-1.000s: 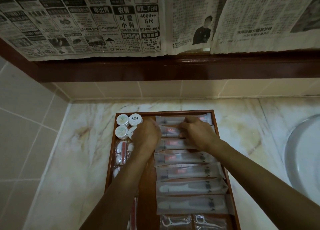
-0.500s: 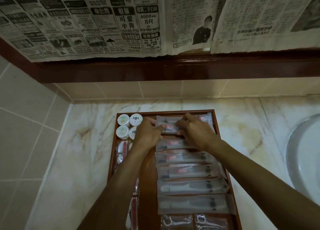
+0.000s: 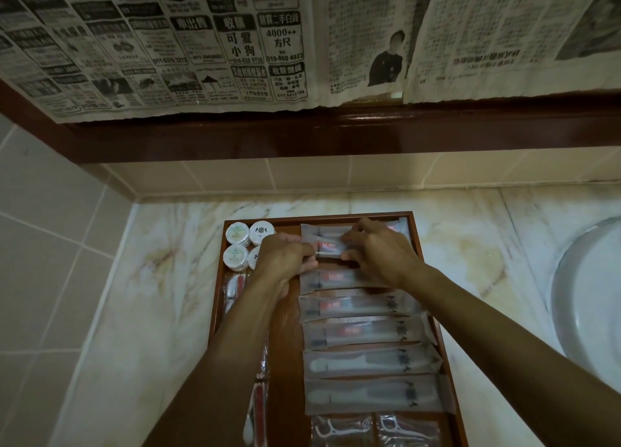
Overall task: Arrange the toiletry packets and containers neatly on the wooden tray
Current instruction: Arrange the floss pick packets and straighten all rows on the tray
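Observation:
A wooden tray (image 3: pixel 433 255) lies on the marble counter. Down its right side runs a column of several clear toiletry packets (image 3: pixel 366 362). Both hands hold one toothbrush packet (image 3: pixel 328 249) near the tray's far end: my left hand (image 3: pixel 285 261) pinches its left end, and my right hand (image 3: pixel 379 251) grips its right part. Another packet (image 3: pixel 312 230) lies just beyond it. Several small round white containers (image 3: pixel 239 234) stand in the tray's far left corner. Floss pick packets (image 3: pixel 342 430) lie at the near end.
A white sink basin (image 3: pixel 591 298) sits at the right. A tiled wall closes the left side, and a dark wooden ledge (image 3: pixel 336 134) with newspaper sheets (image 3: pixel 201 43) above it runs along the back. Slim red-and-white packets (image 3: pixel 235 287) lie along the tray's left side.
Both hands have shifted slightly toward the tray's far end, holding the toothbrush packet between them. The other packets have not moved.

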